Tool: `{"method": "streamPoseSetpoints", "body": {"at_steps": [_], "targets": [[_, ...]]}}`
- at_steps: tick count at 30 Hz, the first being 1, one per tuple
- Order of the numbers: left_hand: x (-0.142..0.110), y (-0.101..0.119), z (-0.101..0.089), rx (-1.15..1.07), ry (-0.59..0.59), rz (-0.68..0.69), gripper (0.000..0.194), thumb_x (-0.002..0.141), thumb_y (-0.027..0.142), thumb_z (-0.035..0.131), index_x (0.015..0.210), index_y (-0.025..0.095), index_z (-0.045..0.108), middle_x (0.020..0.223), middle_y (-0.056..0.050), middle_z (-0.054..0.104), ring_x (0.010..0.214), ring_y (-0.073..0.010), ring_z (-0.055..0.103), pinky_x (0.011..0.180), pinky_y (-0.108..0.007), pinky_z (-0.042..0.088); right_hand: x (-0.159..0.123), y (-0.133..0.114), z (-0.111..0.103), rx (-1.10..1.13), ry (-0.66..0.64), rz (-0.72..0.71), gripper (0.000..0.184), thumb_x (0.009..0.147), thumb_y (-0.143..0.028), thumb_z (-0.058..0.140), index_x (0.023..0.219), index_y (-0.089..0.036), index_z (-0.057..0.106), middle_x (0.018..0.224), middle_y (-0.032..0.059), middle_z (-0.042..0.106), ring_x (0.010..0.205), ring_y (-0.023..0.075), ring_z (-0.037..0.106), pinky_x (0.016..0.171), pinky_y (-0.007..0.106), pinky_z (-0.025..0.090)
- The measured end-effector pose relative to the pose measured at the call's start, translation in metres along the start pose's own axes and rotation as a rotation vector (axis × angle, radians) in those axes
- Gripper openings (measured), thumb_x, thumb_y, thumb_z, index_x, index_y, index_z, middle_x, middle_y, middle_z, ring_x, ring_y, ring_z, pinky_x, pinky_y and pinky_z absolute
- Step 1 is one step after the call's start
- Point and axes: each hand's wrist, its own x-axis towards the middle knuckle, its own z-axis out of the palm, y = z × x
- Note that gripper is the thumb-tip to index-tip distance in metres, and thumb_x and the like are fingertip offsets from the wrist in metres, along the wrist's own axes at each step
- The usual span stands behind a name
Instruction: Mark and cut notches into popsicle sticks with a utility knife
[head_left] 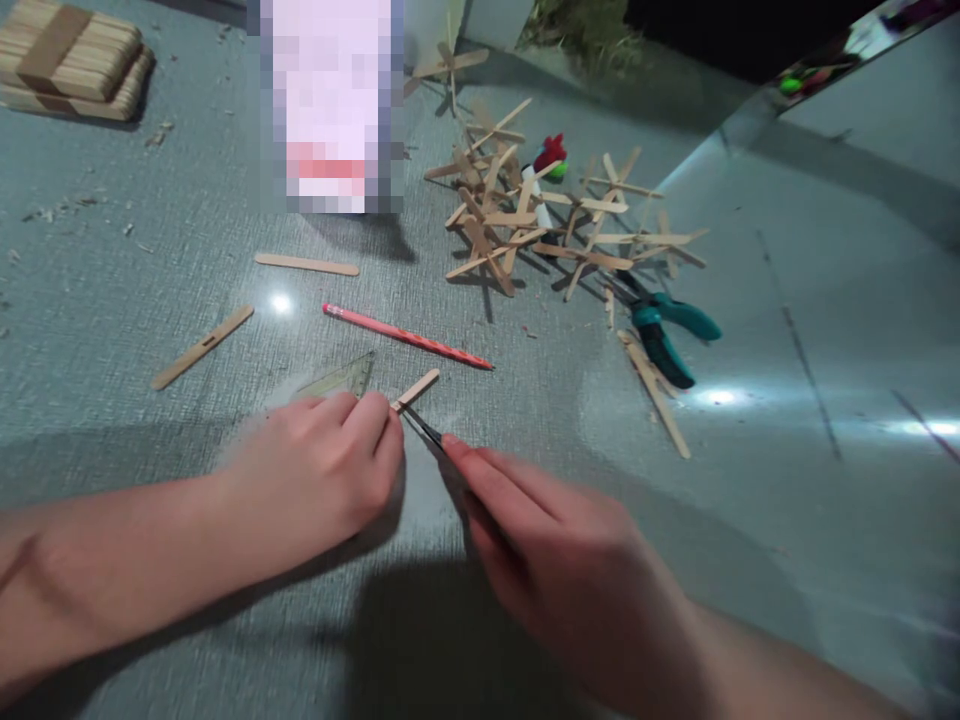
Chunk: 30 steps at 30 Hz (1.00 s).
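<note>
My left hand [322, 470] is closed, pinning a short wooden craft stick [417, 388] flat on the grey-green surface, with a clear plastic ruler or set square [337, 380] just beyond the knuckles. My right hand [555, 560] is closed round a thin dark blade tool [424, 431], index finger stretched along it. The tip of the tool meets the stick right by my left fingertips.
A red pencil [407, 337] lies just beyond the hands. Two loose sticks [202, 346] [306, 264] lie to the left, banded stick bundles [71, 60] at the far left corner. A pile of crossed stick pieces [525, 215] and teal-handled pliers [664, 330] lie at the right.
</note>
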Motion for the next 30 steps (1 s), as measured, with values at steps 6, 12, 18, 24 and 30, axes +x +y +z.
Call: {"method": "streamPoseSetpoints", "body": {"at_steps": [6, 12, 18, 24, 30], "targets": [[0.004, -0.012, 0.005, -0.049, -0.005, -0.033, 0.026, 0.096, 0.011, 0.055, 0.072, 0.02, 0.061, 0.064, 0.0, 0.052, 0.052, -0.0204, 0.052, 0.049, -0.038, 0.034, 0.003, -0.003, -0.001, -0.005, 0.001, 0.009, 0.044, 0.098, -0.005, 0.043, 0.133, -0.006, 0.069, 0.111, 0.0133, 0.081, 0.072, 0.0189, 0.077, 0.067, 0.03, 0.068], [0.001, -0.014, 0.009, -0.095, 0.0, -0.048, 0.029, 0.103, 0.02, 0.054, 0.075, 0.019, 0.063, 0.066, 0.0, 0.052, 0.056, -0.018, 0.046, 0.052, -0.037, 0.03, 0.0, -0.001, -0.004, 0.036, 0.017, 0.026, 0.042, 0.1, -0.008, 0.044, 0.136, -0.008, 0.066, 0.114, 0.0129, 0.081, 0.076, 0.0188, 0.078, 0.067, 0.029, 0.067], [0.001, -0.015, 0.013, -0.205, -0.017, -0.111, 0.035, 0.107, 0.025, 0.051, 0.076, 0.019, 0.066, 0.066, 0.001, 0.052, 0.057, -0.0145, 0.042, 0.053, -0.033, 0.027, -0.002, 0.0, -0.005, 0.06, 0.004, 0.043, 0.042, 0.101, -0.01, 0.045, 0.139, -0.011, 0.064, 0.115, 0.0126, 0.081, 0.075, 0.0175, 0.078, 0.068, 0.027, 0.066], [0.003, -0.016, 0.012, -0.245, -0.035, -0.113, 0.036, 0.107, 0.024, 0.053, 0.074, 0.018, 0.066, 0.065, 0.001, 0.053, 0.056, -0.0127, 0.044, 0.053, -0.032, 0.027, -0.002, 0.001, -0.004, 0.088, -0.027, 0.048, 0.045, 0.1, -0.009, 0.046, 0.142, -0.012, 0.063, 0.116, 0.0132, 0.081, 0.08, 0.0187, 0.078, 0.073, 0.029, 0.068], [0.004, -0.016, 0.014, -0.244, -0.026, -0.092, 0.034, 0.107, 0.022, 0.053, 0.075, 0.017, 0.065, 0.065, 0.001, 0.054, 0.056, -0.0136, 0.047, 0.053, -0.032, 0.029, -0.002, 0.0, -0.003, 0.066, -0.021, 0.037, 0.044, 0.1, -0.008, 0.045, 0.139, -0.01, 0.064, 0.116, 0.0137, 0.081, 0.075, 0.0187, 0.078, 0.068, 0.029, 0.068]]}}
